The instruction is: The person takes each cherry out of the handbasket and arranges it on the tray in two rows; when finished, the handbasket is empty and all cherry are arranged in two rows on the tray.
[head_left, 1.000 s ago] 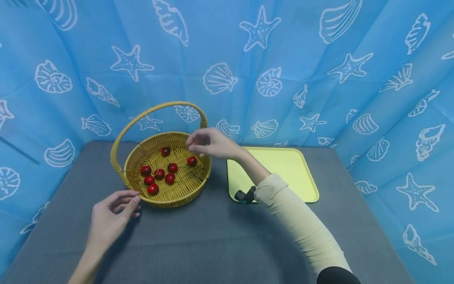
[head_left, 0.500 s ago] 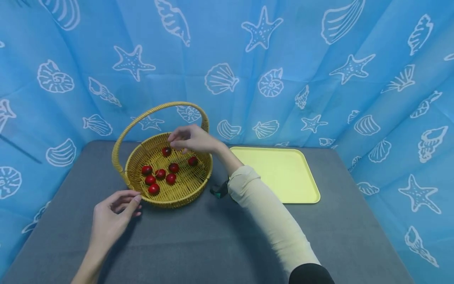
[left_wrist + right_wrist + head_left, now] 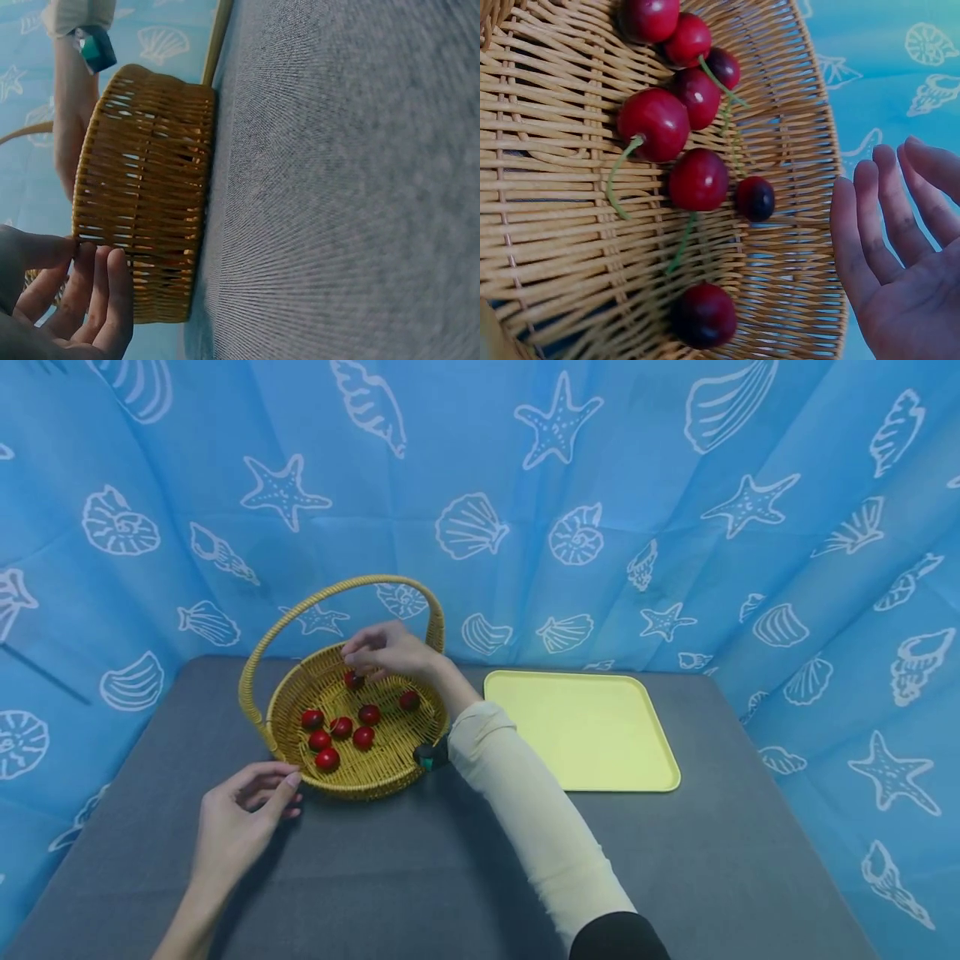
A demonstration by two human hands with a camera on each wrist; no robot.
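Basket [image 3: 363,790]: woven and yellow, with a tall loop handle [image 3: 375,579] up over it. It sits flat on the gray cloth [image 3: 750,860].
Cherries [image 3: 327,760]: all eight that I can see lie inside the basket. Six are bunched in its near left part, one is by its right side, and the far cherry [image 3: 354,680] is near its back wall. Some have green stems.
Left hand [image 3: 240,814]: at the basket's near left edge. The thumb is on the rim and the fingers are bent against the outside, so it pinches the basket.
Right hand [image 3: 393,652]: above the back of the basket, fingers loose and a little bent. It holds nothing and touches no cherry. The far cherry is the nearest one to it.
Yellow tray [image 3: 592,735]: flat on the cloth, to the right of the basket and apart from it.
Blue curtain [image 3: 480,443]: hangs behind the basket, with white shells and starfish.
What just changed: the right hand has slid left, from the basket's right edge to over the far cherry. The cherries have not moved.
What it means: this looks like reaching in, with nothing picked up yet.
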